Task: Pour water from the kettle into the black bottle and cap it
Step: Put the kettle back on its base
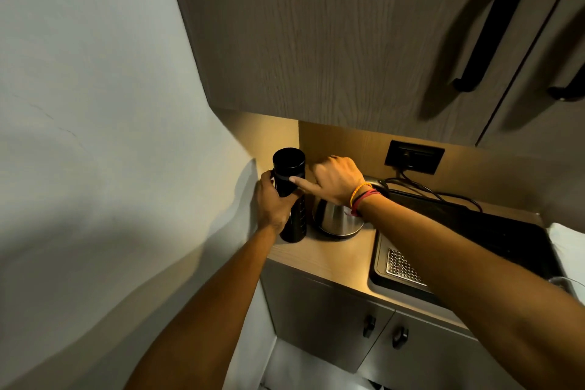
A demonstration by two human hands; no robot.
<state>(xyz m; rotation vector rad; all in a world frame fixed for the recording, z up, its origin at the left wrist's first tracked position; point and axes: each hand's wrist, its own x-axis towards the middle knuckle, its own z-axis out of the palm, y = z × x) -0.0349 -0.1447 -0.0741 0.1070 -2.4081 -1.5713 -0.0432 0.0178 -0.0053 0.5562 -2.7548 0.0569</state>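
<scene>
The black bottle stands upright on the wooden counter in the left corner, with its black cap on top. My left hand is wrapped around the bottle's middle. My right hand hovers just right of the bottle, thumb touching its side below the cap, fingers loosely curled and holding nothing. The steel kettle sits on the counter right beside the bottle, partly hidden under my right wrist.
A black sink with a perforated metal insert lies to the right. A wall socket with black cables is behind the kettle. Wooden cupboards with black handles hang overhead. The white wall is close on the left.
</scene>
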